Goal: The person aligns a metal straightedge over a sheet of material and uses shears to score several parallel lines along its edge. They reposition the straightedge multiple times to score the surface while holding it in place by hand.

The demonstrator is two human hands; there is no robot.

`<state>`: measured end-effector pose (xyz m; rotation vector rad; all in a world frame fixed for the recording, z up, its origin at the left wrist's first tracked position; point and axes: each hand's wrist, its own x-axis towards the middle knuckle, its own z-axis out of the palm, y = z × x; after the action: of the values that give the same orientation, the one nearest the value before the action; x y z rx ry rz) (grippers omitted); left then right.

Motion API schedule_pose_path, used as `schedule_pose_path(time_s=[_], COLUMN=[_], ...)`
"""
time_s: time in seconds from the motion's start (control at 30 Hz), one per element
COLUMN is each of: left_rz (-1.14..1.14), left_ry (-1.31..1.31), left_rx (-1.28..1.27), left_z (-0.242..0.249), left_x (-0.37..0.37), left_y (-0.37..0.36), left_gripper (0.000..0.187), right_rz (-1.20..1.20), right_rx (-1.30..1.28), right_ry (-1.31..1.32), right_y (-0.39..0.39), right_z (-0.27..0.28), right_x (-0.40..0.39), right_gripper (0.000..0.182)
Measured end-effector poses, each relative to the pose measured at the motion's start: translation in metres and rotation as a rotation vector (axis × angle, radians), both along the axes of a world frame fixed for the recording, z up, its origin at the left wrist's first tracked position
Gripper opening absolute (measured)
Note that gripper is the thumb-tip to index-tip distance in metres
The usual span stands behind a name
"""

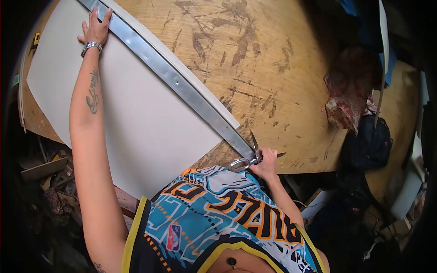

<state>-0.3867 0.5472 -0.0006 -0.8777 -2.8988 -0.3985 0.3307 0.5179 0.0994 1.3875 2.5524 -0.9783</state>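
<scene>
A long metal straightedge (176, 83) lies diagonally over a large pale sheet (150, 109) on the wooden table. Near its upper left end, my left hand (97, 28) presses down on the metal and sheet with its fingers spread. My right hand (265, 164) is closed at the table's front edge, by the straightedge's lower end. Metal scissors (254, 142) are in its grip, their blades pointing up and away from me. A dark pointed tip also sticks out to the right of that hand; what it belongs to is hidden.
The scratched wooden table (282, 86) extends to the right. A reddish patterned cloth or bag (343, 104) and a dark backpack (371, 143) are at the right. A yellow tape measure (36, 41) lies at the far left. Scraps (45, 168) are piled below the table's left edge.
</scene>
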Motion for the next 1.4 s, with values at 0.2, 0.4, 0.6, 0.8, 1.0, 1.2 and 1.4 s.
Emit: schedule_pose_path(time_s=[0.2,0.4,0.6,0.8,1.0,1.2,1.4], left_rz=[0.001,-0.01,0.007,-0.039,-0.203,-0.219,-0.216], left_ry=[0.006,0.002,0.017,0.042,-0.224,-0.248,-0.271], left_rx=[-0.015,-0.005,-0.053,-0.306,-0.571,-0.684,-0.72], left_z=[0.004,0.006,0.011,0.042,0.119,0.141,0.131], left_x=[0.006,0.007,0.013,0.026,0.006,-0.004,-0.024], left_y=[0.0,0.0,0.002,0.009,0.018,0.038,0.044], left_gripper=[0.09,0.091,0.089,0.085,0.094,0.105,0.145], right_rz=[0.014,-0.003,0.023,0.11,-0.428,-0.226,0.099], right_rx=[0.016,0.019,0.031,-0.082,-0.536,-0.421,-0.285], right_ry=[0.003,0.021,-0.003,-0.086,0.221,0.37,0.326], right_y=[-0.001,0.0,0.0,0.021,0.063,0.139,0.217], right_z=[0.0,-0.002,-0.004,0.005,0.056,0.085,0.115], right_x=[0.001,0.001,0.004,0.011,-0.032,-0.124,-0.305], right_gripper=[0.044,0.043,0.041,0.038,0.053,0.052,0.029])
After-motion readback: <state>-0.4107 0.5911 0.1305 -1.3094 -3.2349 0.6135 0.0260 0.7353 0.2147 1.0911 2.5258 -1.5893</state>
